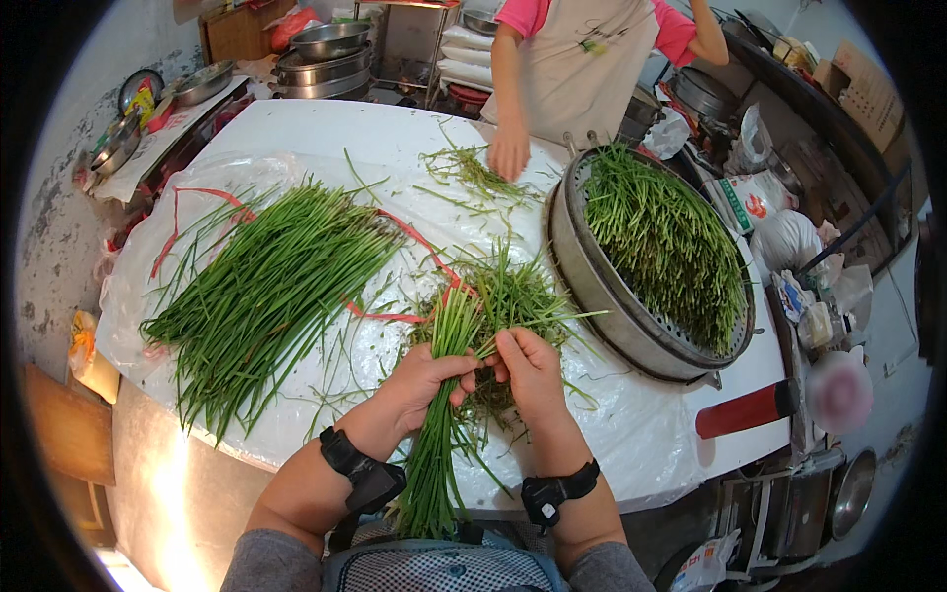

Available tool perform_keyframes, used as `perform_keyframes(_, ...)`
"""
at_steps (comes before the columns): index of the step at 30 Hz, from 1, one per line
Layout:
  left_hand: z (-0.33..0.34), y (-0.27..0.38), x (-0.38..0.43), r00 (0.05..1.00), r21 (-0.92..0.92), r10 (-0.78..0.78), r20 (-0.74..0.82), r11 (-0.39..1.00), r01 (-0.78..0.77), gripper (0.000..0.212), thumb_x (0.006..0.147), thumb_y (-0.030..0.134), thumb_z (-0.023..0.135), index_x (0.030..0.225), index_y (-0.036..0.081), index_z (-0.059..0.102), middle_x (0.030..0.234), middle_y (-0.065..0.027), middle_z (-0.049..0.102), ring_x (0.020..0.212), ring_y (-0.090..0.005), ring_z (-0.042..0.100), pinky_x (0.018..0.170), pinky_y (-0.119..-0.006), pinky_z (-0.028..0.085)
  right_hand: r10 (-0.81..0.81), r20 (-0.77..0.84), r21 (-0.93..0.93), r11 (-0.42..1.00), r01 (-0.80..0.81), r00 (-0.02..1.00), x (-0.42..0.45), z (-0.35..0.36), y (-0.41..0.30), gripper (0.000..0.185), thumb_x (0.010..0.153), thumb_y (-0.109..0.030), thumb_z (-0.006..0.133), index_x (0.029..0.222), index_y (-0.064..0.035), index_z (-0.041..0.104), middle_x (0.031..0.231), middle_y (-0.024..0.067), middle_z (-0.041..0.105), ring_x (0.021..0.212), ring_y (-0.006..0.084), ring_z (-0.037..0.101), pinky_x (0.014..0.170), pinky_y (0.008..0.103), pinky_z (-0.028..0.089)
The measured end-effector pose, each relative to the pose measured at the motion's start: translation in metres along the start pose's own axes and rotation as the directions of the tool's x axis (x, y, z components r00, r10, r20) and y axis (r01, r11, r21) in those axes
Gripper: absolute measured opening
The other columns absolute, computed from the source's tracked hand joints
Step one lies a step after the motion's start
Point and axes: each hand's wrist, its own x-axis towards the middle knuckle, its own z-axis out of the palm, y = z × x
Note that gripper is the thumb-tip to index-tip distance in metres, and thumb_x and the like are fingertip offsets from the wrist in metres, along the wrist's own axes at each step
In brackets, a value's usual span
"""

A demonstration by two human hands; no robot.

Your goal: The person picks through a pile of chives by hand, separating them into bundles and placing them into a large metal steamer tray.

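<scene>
My left hand [433,381] is closed round a bunch of green chives [436,444], whose pale stem ends point away from me. Beside it, my right hand [529,370] pinches a few stems at the bunch's right side between thumb and fingers. Under and behind both hands lies a heap of loose trimmings [518,296]. A large pile of chives [281,296] rests on clear plastic sheeting to the left. On the right, a round metal steamer tray [629,311] with a perforated base holds many more chives [658,229]. Red plastic ribbon [429,248] runs between the pile and the heap.
Across the white table [311,122], another person's hand [509,152] touches a small heap of scraps [466,166]. A dark red cylinder with a black end [747,409] lies near the right edge. Metal pots [325,66] stand beyond the table, and bags crowd the right side.
</scene>
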Motion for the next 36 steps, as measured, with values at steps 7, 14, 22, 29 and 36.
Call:
perform_keyframes(7,-0.002,0.001,0.001,0.998,-0.093,0.027,-0.06,0.995,-0.033,0.012,0.077,0.006,0.058,0.087,0.001,0.052,0.06,-0.007,0.054,0.04,-0.0109,0.048,0.035,-0.02,0.038,0.028,-0.004,0.035,0.999,-0.027,1.0,0.001,-0.003,0.001,0.019,0.088,-0.019,0.052,0.081,-0.0024,0.057,0.065,0.0003,0.054,0.054,0.0049,0.044,0.049,0.0198,0.037)
perform_keyframes(14,-0.002,0.002,-0.001,0.998,-0.033,0.034,-0.051,0.999,-0.035,0.01,0.076,0.009,0.059,0.083,0.003,0.055,0.059,-0.005,0.055,0.042,-0.011,0.048,0.039,-0.021,0.037,-0.009,0.026,-0.158,0.987,0.013,1.0,0.001,-0.009,0.004,0.018,0.087,-0.019,0.053,0.078,-0.0044,0.057,0.07,-0.0001,0.055,0.059,0.0045,0.046,0.054,0.0179,0.037)
perform_keyframes(22,-0.002,0.001,0.0,0.998,-0.005,0.04,-0.047,0.999,-0.04,0.012,0.076,0.009,0.06,0.084,0.002,0.055,0.06,-0.0059,0.056,0.044,-0.0111,0.049,0.04,-0.022,0.037,0.014,-0.013,-0.075,0.997,-0.015,1.0,0.001,-0.002,0.001,0.028,0.089,-0.024,0.051,0.069,-0.0042,0.053,0.058,-0.0013,0.048,0.054,0.0049,0.042,0.049,0.0194,0.034)
perform_keyframes(29,-0.004,0.002,0.0,0.997,-0.093,0.059,-0.05,0.994,-0.063,0.013,0.078,0.007,0.057,0.089,0.003,0.051,0.061,-0.0077,0.056,0.042,-0.012,0.049,0.037,-0.021,0.039,0.109,-0.065,0.283,0.955,-0.086,0.992,0.0,-0.002,-0.009,0.045,0.092,-0.039,0.036,0.081,-0.0006,0.056,0.065,0.0033,0.051,0.051,0.0091,0.04,0.049,0.0223,0.033)
perform_keyframes(36,0.0,0.0,-0.002,0.999,-0.098,0.032,-0.026,0.995,-0.035,0.012,0.079,0.009,0.057,0.088,0.002,0.052,0.062,-0.0077,0.056,0.043,-0.0116,0.05,0.038,-0.021,0.039,0.068,0.029,0.188,0.979,-0.072,0.997,-0.001,-0.003,0.002,0.013,0.083,-0.013,0.058,0.089,-0.0012,0.059,0.072,0.001,0.056,0.059,0.0062,0.047,0.053,0.0191,0.038)
